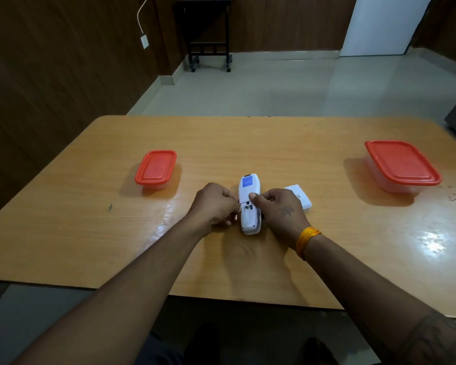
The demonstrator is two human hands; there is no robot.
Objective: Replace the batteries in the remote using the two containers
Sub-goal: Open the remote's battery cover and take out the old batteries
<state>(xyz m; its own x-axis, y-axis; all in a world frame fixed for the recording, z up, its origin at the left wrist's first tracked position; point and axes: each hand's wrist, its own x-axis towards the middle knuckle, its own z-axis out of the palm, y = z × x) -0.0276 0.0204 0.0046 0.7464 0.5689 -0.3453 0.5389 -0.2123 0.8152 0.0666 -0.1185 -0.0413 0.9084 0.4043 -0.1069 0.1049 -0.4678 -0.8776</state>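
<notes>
- Both forearms reach forward from the bottom edge over the near side of the wooden table (pixel 327 259), converging on the middle; the right wrist wears an orange band (pixel 306 240).
- The left hand (pixel 216 205) has its fingers curled in against the left side of the white remote (pixel 249 206); whether they pinch something small cannot be told.
- The right hand (pixel 281 210) curls around the remote's right side, thumb tip lying on its back just above the open battery bay.
- The remote lies face down, lengthwise away from the person, at the table's centre; the bay's contents are too small to make out.
- A white battery cover (pixel 300 196) lies just beyond the right hand, partly hidden by it.
- Farther out, a small red-lidded container (pixel 156 168) sits to the left and a larger red-lidded container (pixel 402 164) to the right, both closed and well apart from the hands.
</notes>
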